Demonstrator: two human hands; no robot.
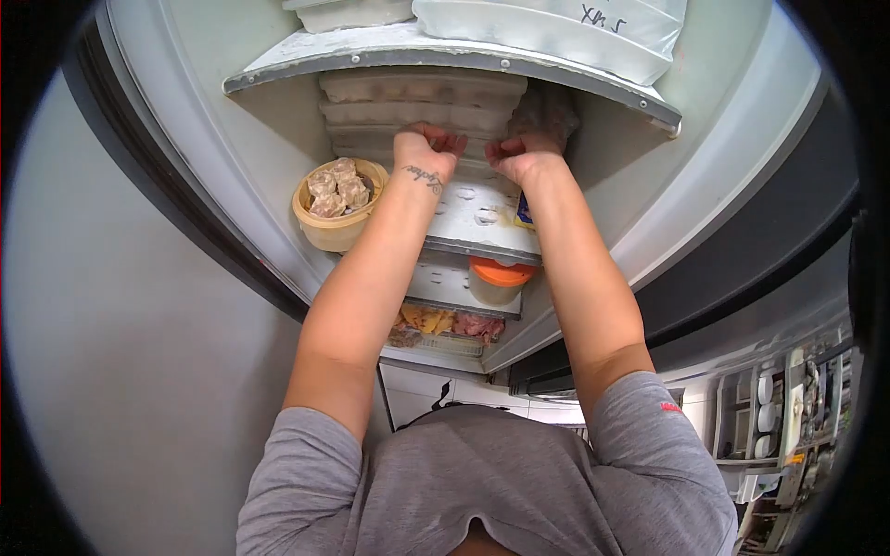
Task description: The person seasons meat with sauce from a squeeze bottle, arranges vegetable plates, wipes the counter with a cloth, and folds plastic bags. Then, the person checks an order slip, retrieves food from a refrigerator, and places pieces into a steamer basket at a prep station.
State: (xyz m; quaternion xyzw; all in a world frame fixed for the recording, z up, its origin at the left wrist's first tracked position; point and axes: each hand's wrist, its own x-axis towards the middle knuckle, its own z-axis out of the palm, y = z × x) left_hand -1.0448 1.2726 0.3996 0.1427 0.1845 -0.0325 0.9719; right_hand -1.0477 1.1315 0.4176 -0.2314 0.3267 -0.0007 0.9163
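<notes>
Both arms reach into a fridge compartment, toward a stack of pale, translucent trays (422, 90) at the back of the shelf. My left hand (428, 146) is in front of the stack, its fingers curled inward and the thumb side toward the middle. A short gap away, my right hand (526, 156) is curled in the same way, at the stack's right end. Whatever the fingertips grip is too small or hidden to make out. Left of my left wrist, a round bamboo steamer (320, 232) holds several dumplings (338, 188). Behind my right hand is a cloudy plastic bag (547, 113).
An upper shelf (371, 46) overhangs my hands and carries white trays (547, 37). Below, a tub with an orange lid (501, 271) and bagged food (428, 321) sit on lower levels. Fridge walls flank both arms; a rack (779, 408) stands at right.
</notes>
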